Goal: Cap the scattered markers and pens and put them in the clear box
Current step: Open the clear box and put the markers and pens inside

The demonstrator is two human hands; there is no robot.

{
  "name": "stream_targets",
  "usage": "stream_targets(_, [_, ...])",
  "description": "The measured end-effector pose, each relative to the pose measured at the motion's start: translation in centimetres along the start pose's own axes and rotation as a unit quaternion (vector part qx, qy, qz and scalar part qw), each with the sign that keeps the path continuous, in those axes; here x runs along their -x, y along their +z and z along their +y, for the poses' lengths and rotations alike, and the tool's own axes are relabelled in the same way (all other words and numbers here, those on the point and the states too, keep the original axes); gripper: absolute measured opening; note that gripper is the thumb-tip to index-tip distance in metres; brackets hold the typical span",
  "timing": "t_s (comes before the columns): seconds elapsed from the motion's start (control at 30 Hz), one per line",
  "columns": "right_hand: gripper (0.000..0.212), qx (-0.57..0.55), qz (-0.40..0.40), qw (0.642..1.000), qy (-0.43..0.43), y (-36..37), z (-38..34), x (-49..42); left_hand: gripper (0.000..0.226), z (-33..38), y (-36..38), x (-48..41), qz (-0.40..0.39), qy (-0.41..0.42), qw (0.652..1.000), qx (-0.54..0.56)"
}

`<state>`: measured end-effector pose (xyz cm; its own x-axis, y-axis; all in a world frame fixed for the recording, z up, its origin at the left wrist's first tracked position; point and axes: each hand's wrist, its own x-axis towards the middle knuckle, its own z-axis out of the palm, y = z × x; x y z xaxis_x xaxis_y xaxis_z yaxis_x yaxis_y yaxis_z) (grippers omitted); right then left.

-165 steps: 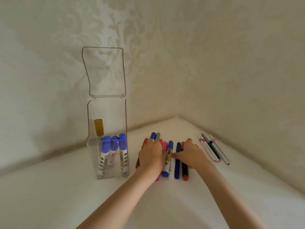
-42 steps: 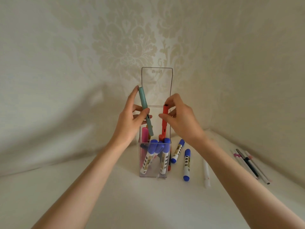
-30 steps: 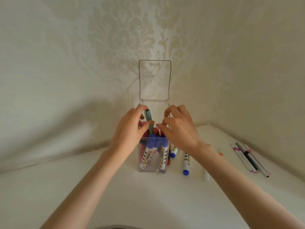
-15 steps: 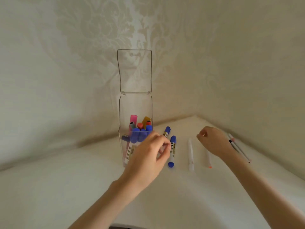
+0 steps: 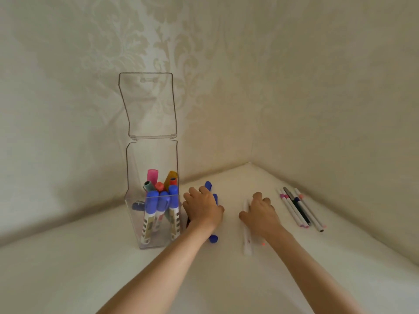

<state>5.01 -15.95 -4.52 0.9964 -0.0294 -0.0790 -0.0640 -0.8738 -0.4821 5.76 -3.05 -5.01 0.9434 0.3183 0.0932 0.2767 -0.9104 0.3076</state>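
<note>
Both forearms reach in from the near edge over a pale surface [image 5: 95, 268].

The white pen [image 5: 247, 245] lies lengthwise near to far. Its near end is clear of the right hand [image 5: 260, 215] and its far part is under that hand's bent fingers [image 5: 257, 197]. It cannot be told whether they grip it. An orange tip shows just beside the right wrist.

The left hand [image 5: 203, 210] is palm down across the blue-capped markers [image 5: 213, 238], which also run near to far. Caps show at both ends of the hand. The fingers are curled over the barrels, but whether they have closed round them cannot be told.

The clear box [image 5: 136, 232] stands upright just left of the left hand, which is the nearer hand to it. The lid [image 5: 149, 105] is hinged open and capped markers stand inside.

A row of thin pens [image 5: 299, 210] lies to the right, apart from the right hand.

Patterned walls [image 5: 317, 87] meet in a corner beyond.
</note>
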Motion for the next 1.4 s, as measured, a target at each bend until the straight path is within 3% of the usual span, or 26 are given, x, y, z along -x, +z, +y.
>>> stream_targets(0.1, [0.019, 0.068, 0.008, 0.997, -0.041, 0.6, -0.2, 0.6, 0.060, -0.1, 0.1, -0.6, -0.026, -0.021, 0.999, 0.008])
stream_targets(0.2, [0.029, 0.115, 0.057, 0.989, -0.073, 1.6, 0.1, 0.6, 0.066, 0.1, 0.3, -0.7, -0.053, -0.057, 0.995, 0.065])
stream_targets(0.27, [0.025, 0.111, 0.074, 0.988, -0.082, 1.8, 0.4, 0.2, 0.065, 0.2, 0.3, -0.7, -0.058, -0.068, 0.992, 0.085])
stream_targets(0.47, [0.024, 0.110, 0.090, 0.985, -0.096, 1.5, 0.9, -0.3, 0.034, -0.5, -0.3, -0.4, -0.032, -0.017, 0.994, 0.101])
stream_targets(0.57, [0.017, 0.017, 0.101, 0.991, -0.086, 1.1, 1.0, -0.2, 0.027, -1.0, -0.7, 0.4, -0.034, 0.027, 0.990, 0.136])
stream_targets(0.7, [0.016, -0.170, 0.094, 0.974, -0.116, -0.9, 0.4, 0.4, 0.016, -0.4, -2.9, 2.5, -0.050, 0.098, 0.950, 0.293])
stream_targets(0.9, [0.028, -0.303, 0.146, 0.922, -0.194, -3.5, -3.8, 2.0, 0.012, -1.4, -9.1, 5.2, 0.043, 0.147, 0.904, 0.399])
stream_targets(1.0, [0.022, -0.390, 0.134, 0.883, -0.226, -4.2, -6.8, 3.0, 0.010, -2.7, -12.8, 6.3, 0.065, 0.149, 0.881, 0.445])
stream_targets(1.1, [0.018, -0.451, 0.132, 0.843, -0.262, -5.2, -9.7, 4.1, 0.007, -3.8, -16.8, 6.9, 0.100, 0.151, 0.828, 0.530])
stream_targets(1.27, [0.014, -0.491, 0.164, 0.787, -0.335, -7.1, -13.9, 6.8, 0.009, -7.9, -22.6, 5.8, 0.257, 0.158, 0.759, 0.577])
stream_targets(1.33, [0.015, -0.464, 0.180, 0.789, -0.360, -7.1, -15.2, 7.8, 0.014, -9.9, -23.4, 4.9, 0.283, 0.145, 0.751, 0.579])
stream_targets(1.4, [0.014, -0.425, 0.176, 0.806, -0.372, -6.4, -16.1, 8.2, 0.019, -11.4, -22.9, 4.2, 0.300, 0.123, 0.772, 0.547])
